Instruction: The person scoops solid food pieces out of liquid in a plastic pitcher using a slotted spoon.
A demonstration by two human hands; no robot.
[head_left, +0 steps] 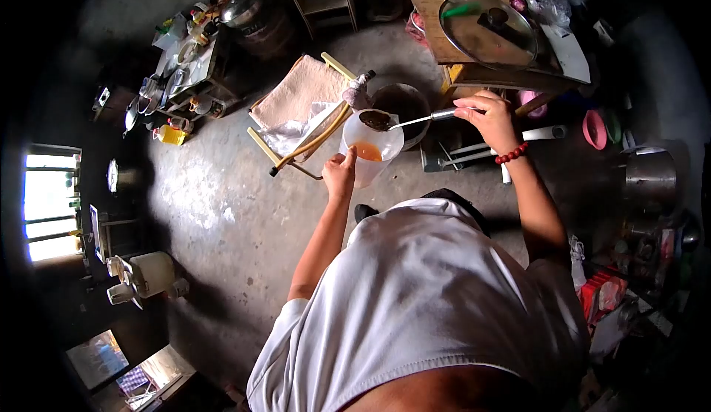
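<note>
My left hand [340,175] is closed on the near left rim of a translucent white plastic container [361,173] with some orange liquid [368,153] in it. The thumb lies at the rim. My right hand [489,120], with a red bead bracelet at the wrist, grips the handle end of a metal ladle [437,115]. The ladle's dark, round bowl [376,120] is over the container's mouth, at its far side. Whether the bowl touches the container cannot be made out.
A folding chair [307,90] with a pinkish cloth stands beyond the container, beside a dark bucket [404,101]. A wooden table [437,30] with a glass lid [481,38] is at the upper right. Cluttered shelves line the upper left.
</note>
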